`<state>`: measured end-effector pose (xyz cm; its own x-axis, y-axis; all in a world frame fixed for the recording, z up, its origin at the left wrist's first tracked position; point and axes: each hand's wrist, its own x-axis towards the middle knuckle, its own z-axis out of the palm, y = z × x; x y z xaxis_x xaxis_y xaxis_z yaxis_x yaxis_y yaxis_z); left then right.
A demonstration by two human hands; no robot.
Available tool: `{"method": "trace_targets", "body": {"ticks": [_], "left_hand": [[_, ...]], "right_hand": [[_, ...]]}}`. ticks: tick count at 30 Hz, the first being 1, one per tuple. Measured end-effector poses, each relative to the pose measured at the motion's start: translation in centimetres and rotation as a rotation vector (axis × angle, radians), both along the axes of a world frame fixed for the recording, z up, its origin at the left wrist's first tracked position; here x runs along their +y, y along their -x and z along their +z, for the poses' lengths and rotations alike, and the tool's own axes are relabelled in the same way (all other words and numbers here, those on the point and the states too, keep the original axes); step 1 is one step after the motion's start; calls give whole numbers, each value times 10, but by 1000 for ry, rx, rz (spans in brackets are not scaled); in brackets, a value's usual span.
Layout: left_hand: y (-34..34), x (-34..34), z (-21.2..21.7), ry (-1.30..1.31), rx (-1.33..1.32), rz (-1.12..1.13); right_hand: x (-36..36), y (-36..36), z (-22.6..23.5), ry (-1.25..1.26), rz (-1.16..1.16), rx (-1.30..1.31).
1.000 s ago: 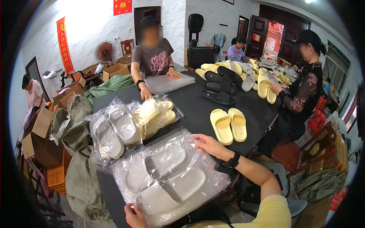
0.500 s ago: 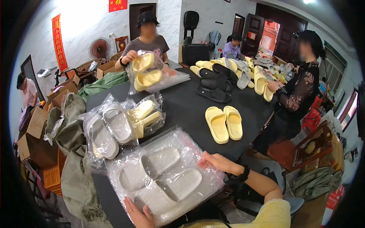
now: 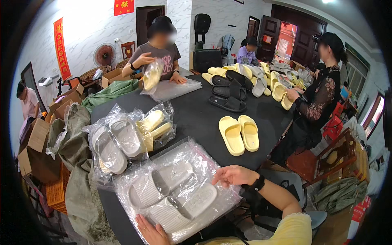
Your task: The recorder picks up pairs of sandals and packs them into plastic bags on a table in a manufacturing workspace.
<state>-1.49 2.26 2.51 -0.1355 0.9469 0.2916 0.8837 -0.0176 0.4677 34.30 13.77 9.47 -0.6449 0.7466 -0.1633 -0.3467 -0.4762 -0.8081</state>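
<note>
A clear plastic bag (image 3: 204,161) holding a pair of grey slippers (image 3: 175,196) lies on the black table (image 3: 196,114) right in front of me. My left hand (image 3: 152,232) rests flat on the bag's near edge. My right hand (image 3: 233,175), with a black wristband, touches the bag's right side with its fingers spread. Neither hand grips anything.
Bagged grey slippers (image 3: 118,141) and bagged yellow slippers (image 3: 153,126) lie further left. A loose yellow pair (image 3: 239,134) sits to the right, with black and pale slippers beyond. A person across the table lifts a bagged yellow pair (image 3: 152,75). Sacks and cardboard boxes stand at left.
My right hand has slid along the bag's right edge toward me. The person opposite has moved the yellow pair into a bag held up at chest height.
</note>
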Motion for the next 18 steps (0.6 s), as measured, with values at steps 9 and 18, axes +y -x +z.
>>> {"method": "trace_targets", "body": {"ticks": [9, 18], "left_hand": [[7, -3, -18, 15, -21, 31], [0, 9, -12, 48, 8, 51]], "right_hand": [[37, 12, 0, -338, 584, -825], [77, 68, -1, -1639, 643, -1090]]}}
